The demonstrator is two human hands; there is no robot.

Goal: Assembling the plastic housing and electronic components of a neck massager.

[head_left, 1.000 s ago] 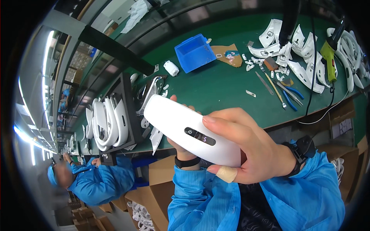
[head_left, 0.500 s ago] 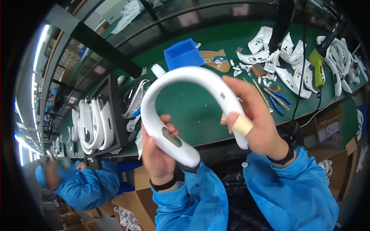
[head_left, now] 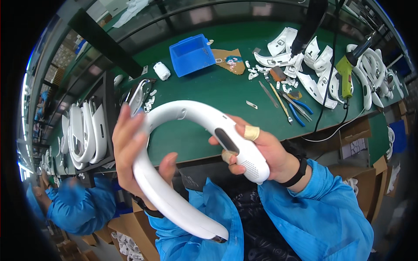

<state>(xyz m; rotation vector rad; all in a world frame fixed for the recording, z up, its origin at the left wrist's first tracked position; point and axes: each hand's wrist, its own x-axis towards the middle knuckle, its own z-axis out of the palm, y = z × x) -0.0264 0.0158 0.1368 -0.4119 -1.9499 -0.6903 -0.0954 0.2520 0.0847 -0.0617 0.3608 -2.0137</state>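
Note:
I hold a white U-shaped neckband device (head_left: 187, 115) up in front of me with both hands. My left hand (head_left: 135, 161) grips its left arm, which runs down toward my chest. My right hand (head_left: 261, 152), with tape on two fingers and a black wristband, grips the right arm near a dark oval panel and a perforated grille. The open ends of the U point down and toward me. Both sleeves are blue.
Behind lies a green workbench (head_left: 209, 93) with a blue bin (head_left: 191, 54), a white roll (head_left: 162, 70), pliers and tweezers (head_left: 291, 106), several white shell parts (head_left: 305, 65), and a green-yellow power tool (head_left: 346, 74). A rack of finished neckbands (head_left: 85, 135) stands left; a person in blue (head_left: 69, 204) sits lower left.
I have turned the neckband from showing one arm end-on to a full open U, then rotated it so its ends point down toward me. My left hand shifted onto the left arm.

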